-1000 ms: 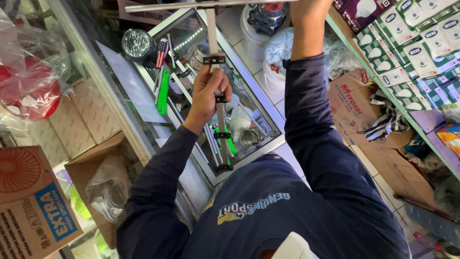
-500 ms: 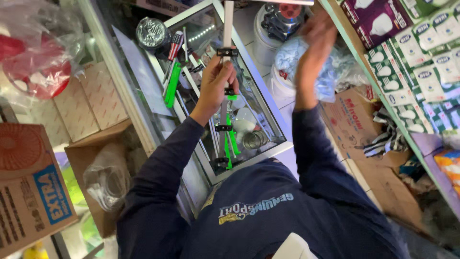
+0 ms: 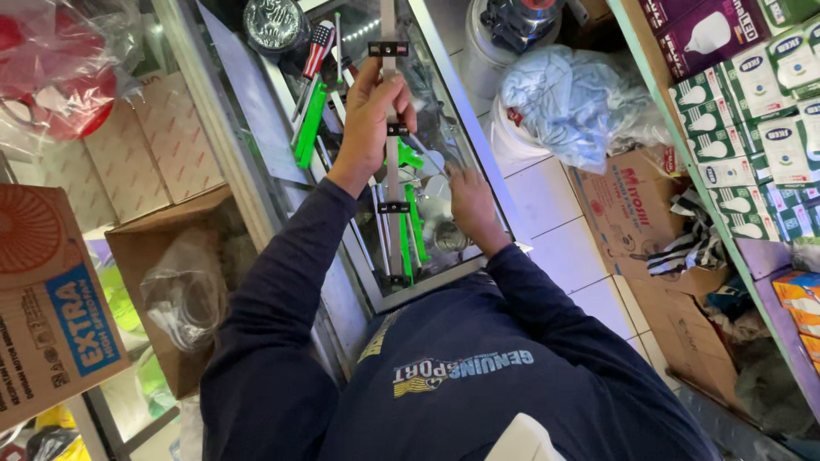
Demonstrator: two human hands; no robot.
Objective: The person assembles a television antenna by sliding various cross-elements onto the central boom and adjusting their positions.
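Plainly, the glass display case (image 3: 256, 128) took up most of the view, with cardboard boxes (image 3: 60, 307) to one side and a shelf of boxed bulbs (image 3: 752, 94) to the other, a white bucket (image 3: 521, 141) holding a bundled plastic bag on the tiled floor between. Over the case lay a long metal strip (image 3: 390, 171) ringed by black clips, running lengthwise along the glass top, above the green-handled tools (image 3: 310, 124) inside. The left hand (image 3: 371, 115) was closed around the strip near its middle, fingers wrapped over it. The right hand (image 3: 470, 205) lay flat and open on the glass just beside the strip's near end, holding nothing. By my reading, the strip was being steadied and lined up on the case; the next move would call for a firm hold and a careful slide along the glass, clear of the edge.
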